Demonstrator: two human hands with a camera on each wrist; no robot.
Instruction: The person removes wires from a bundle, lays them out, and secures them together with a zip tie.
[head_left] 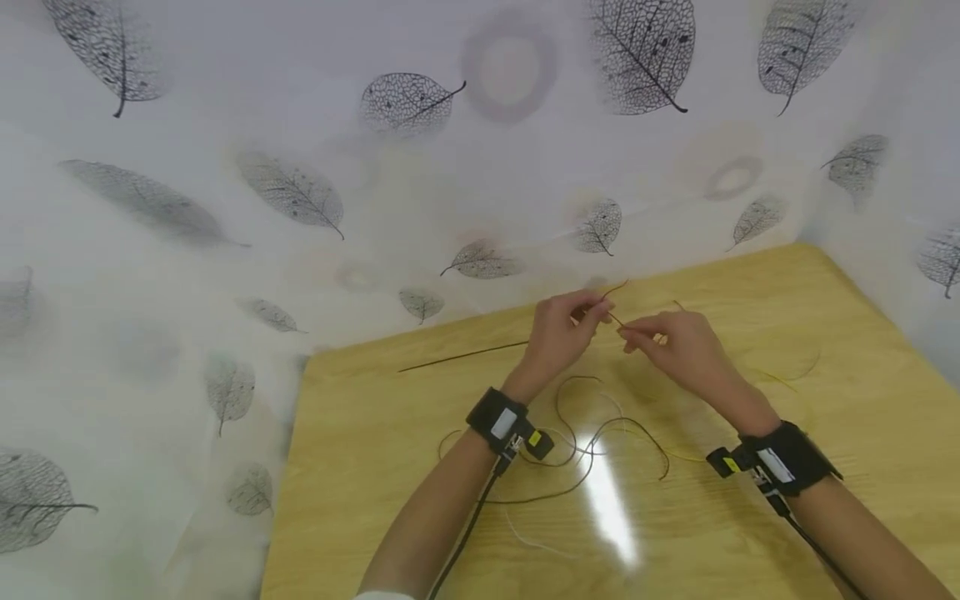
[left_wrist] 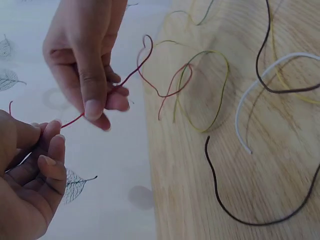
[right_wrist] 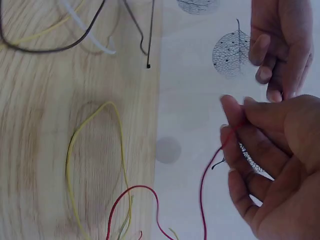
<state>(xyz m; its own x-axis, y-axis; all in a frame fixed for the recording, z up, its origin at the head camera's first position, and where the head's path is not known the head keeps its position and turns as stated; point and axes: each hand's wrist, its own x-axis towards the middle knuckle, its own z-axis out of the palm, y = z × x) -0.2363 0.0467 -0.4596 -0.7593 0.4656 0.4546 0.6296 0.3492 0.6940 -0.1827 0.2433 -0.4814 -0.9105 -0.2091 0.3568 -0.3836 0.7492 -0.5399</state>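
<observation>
Both hands hold one thin red cord [right_wrist: 202,190] above the far part of the table. My left hand [head_left: 564,327] pinches it between thumb and fingertips, and a short end sticks up past the hand in the head view. Close by on the right, my right hand [head_left: 678,346] pinches the same cord between thumb and index finger. A short stretch of cord spans the small gap between the hands, seen in the left wrist view. From the right hand the rest of the cord trails in loose curves beside a looped yellow cord [right_wrist: 68,165].
Loose cords lie on the wooden table [head_left: 352,467]: a dark brown cord [left_wrist: 215,185], a white cord [left_wrist: 239,110] and a straight dark cord [head_left: 465,356] left of the hands. A leaf-patterned wall covering [head_left: 300,267] rises behind the table's far edge.
</observation>
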